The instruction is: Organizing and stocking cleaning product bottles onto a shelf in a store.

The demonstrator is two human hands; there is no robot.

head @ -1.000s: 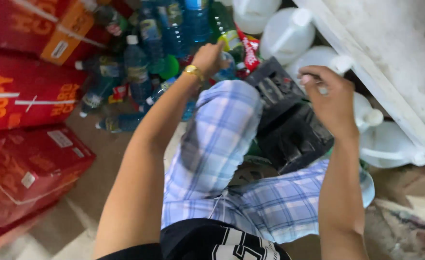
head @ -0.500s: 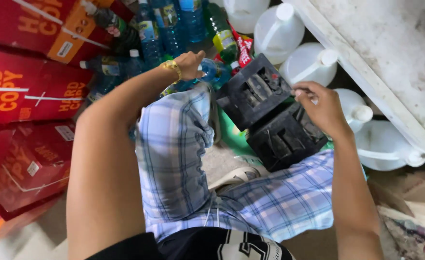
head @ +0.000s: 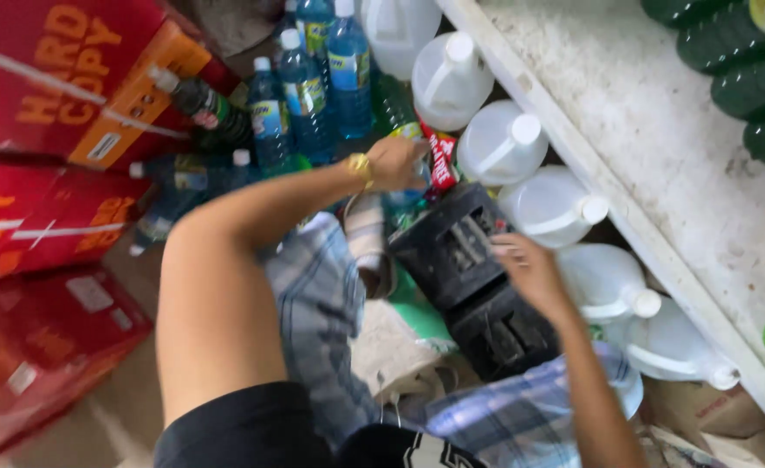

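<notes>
The person crouches on the floor over a black crate-like block point(head: 452, 247), which sits tilted against a second dark block point(head: 504, 334) just below it. The right hand point(head: 530, 273) rests on the upper block's near edge, fingers curled onto it — steadying it, I'd judge. The left hand point(head: 393, 163) reaches past the block's far corner to a red packet point(head: 439, 160) wedged among the blue bottles point(head: 309, 95); fingers look closed, though on what I cannot tell. White jugs point(head: 551, 204) line the block's right side, under the white shelf point(head: 625, 113). Half a second ago the left hand sat lower and nearer the block — it has stretched farther out, and the block lies flatter.
</notes>
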